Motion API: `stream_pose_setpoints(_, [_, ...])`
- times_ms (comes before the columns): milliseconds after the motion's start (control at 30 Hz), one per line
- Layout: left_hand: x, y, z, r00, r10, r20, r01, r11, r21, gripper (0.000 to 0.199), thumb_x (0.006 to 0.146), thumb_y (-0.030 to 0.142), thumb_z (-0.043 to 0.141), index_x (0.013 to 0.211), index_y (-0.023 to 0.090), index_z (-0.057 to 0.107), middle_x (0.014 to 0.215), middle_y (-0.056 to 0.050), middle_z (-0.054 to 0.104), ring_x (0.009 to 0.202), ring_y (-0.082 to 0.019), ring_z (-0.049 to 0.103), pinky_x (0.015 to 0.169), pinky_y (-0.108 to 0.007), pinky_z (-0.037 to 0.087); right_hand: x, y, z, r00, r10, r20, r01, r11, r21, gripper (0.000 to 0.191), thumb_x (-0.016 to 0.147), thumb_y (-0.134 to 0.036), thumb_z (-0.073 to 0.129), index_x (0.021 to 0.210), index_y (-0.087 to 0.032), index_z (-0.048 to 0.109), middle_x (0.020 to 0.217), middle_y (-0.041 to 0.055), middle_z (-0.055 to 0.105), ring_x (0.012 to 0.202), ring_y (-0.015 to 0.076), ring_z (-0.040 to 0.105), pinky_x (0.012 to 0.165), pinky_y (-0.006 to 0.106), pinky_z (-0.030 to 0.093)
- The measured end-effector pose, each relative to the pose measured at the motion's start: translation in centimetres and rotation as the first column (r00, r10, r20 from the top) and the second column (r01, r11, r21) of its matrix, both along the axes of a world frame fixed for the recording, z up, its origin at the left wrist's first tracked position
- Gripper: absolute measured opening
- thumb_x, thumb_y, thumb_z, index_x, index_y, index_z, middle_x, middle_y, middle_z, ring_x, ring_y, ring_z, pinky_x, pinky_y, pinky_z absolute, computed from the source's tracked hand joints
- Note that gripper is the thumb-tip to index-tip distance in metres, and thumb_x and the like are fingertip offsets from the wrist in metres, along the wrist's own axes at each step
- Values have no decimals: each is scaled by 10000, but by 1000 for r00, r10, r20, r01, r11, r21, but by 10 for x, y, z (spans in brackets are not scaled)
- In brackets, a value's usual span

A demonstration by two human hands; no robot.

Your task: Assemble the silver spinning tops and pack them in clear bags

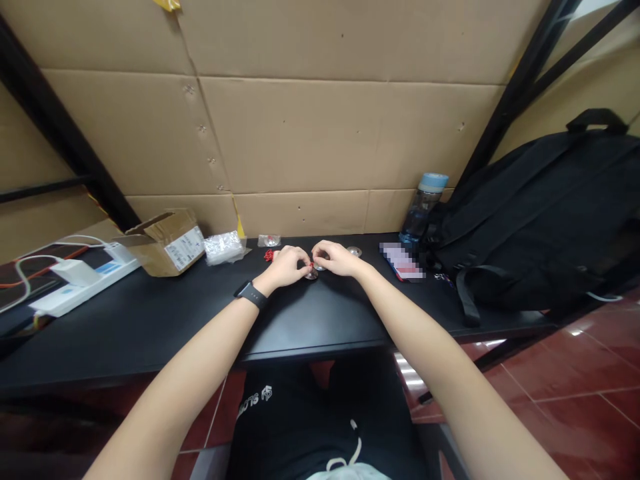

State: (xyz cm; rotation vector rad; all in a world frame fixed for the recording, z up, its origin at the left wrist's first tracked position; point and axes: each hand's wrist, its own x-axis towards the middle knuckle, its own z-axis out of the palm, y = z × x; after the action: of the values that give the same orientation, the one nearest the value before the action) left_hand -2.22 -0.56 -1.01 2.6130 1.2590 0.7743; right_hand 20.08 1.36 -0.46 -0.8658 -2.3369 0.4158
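Observation:
My left hand (291,265) is closed in a pinch above the black table. At its fingertips is a small shiny metal disc (312,274) with a bit of red cord at its top. Close beside it my right hand (332,259) also pinches, its fingertips at a second shiny disc (319,267) that they partly cover. A bunch of red cord (270,255) lies just left of my left hand. Another round metal disc (354,251) rests on the table behind my right wrist. The exact grip is too small to make out.
A small clear packet (269,241), bubble wrap (223,247) and an open cardboard box (173,247) are at the back left, near a power strip (85,287). On the right are a phone (401,261), a water bottle (423,208) and a black backpack (540,213). Cardboard walls the back.

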Motion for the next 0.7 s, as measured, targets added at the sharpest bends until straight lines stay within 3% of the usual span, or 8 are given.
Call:
stream_pose_setpoints(200, [-3,4,-3,998,37,-41,-38,999,-25,154,856,375,676,853,262,782,1057,-36,764,1079,-256,635,1008,-395,447,8,10,-11,975,-200,95,193,978,73,145,844,-150,732,987,-162,752,1039,90,703,942,200,651,889,330,482])
stream_pose_setpoints(367, [-3,-1,0,998,38,-58,-39,999,-30,151,833,384,686,843,269,783,1002,-38,764,1048,-264,644,967,-388,445,9,14,-17,960,-224,170,218,975,50,73,851,-201,753,915,-195,789,949,68,720,871,197,659,827,312,481])
stream_pose_setpoints(533, [-1,-11,7,989,37,-142,-30,998,53,140,854,300,674,941,277,781,1001,-58,758,1068,-297,621,971,-452,373,10,14,-14,952,-242,188,230,970,82,96,852,-169,738,879,-232,805,928,56,745,862,206,680,810,305,491])
stream_pose_setpoints(700, [-1,-16,8,976,36,-216,-2,987,160,147,887,207,639,794,238,748,1004,-95,746,1152,-322,549,1029,-525,289,12,10,-10,941,-276,195,264,961,86,76,834,-168,767,815,-240,786,940,63,756,885,222,695,807,306,499])
